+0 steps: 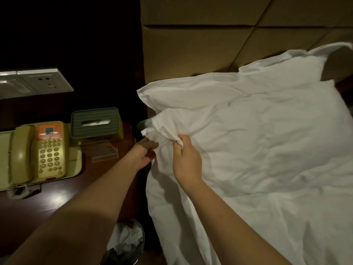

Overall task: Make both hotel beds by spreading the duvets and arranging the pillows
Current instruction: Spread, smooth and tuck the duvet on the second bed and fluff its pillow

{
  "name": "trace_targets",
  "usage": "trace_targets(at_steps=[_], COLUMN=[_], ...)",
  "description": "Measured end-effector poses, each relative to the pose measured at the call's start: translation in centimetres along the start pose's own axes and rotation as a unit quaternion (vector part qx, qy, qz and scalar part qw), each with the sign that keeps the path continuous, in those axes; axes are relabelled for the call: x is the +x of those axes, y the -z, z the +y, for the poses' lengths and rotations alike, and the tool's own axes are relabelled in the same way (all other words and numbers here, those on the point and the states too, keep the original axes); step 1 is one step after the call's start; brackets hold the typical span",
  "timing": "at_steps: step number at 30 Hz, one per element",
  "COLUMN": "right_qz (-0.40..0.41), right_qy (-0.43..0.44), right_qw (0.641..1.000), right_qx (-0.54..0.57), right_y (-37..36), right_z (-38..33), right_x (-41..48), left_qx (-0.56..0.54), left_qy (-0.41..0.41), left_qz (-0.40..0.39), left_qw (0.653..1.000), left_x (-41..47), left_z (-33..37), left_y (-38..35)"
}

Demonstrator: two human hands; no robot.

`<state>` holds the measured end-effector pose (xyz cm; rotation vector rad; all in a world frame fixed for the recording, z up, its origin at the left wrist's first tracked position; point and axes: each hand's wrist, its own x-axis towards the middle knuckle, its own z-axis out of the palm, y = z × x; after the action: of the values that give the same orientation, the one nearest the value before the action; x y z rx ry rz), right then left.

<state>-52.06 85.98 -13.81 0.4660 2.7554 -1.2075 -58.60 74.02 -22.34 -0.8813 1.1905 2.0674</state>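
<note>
While the right hand (186, 159) bunches bedding (248, 134), folds half-hide the left hand (142, 154).

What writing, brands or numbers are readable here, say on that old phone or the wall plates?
No text here can be read.
On the telephone keypad: key markings too blurred.
On the sticker on the telephone's orange panel: print too small and blurred.
On the clear card stand: nothing legible.
On the wall socket plate: no marking legible.
On the tissue box: no label visible.
</note>
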Motion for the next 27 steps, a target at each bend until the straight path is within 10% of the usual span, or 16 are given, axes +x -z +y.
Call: trace_targets(at_steps=[4,9,20,23,27], right_qz=[0.049,0.142,0.340,0.443,0.503], right_qy=[-0.001,-0.027,0.007,0.021,0.050], right_qw=[0.997,0.982,0.913,0.870,0.839], right_qx=[0.057,0.123,0.223,0.215,0.201], right_y=[3.4,8.1,21.7,28.6,32.6], right_z=[-0.6,-1.6,-3.4,-6.4,-10.4], right_x=[-3.4,-8.2,-23.7,-26.9,-29.6], left_qx=[-0.052,0.132,0.426,0.355,0.134], left_qy=[0.026,-0.082,-0.411,-0.473,-0.378], left_qz=[-0.102,-0.173,0.010,-0.014,-0.154], left_qw=[0.993,0.973,0.806,0.806,0.903], left_x=[-4.8,-13.6,-30.7,-35.0,-40.0], left_z=[0.0,-0.3,-3.1,-1.1,2.0], left_y=[-1.8,-5.9,-6.2,-9.0,-13.2])
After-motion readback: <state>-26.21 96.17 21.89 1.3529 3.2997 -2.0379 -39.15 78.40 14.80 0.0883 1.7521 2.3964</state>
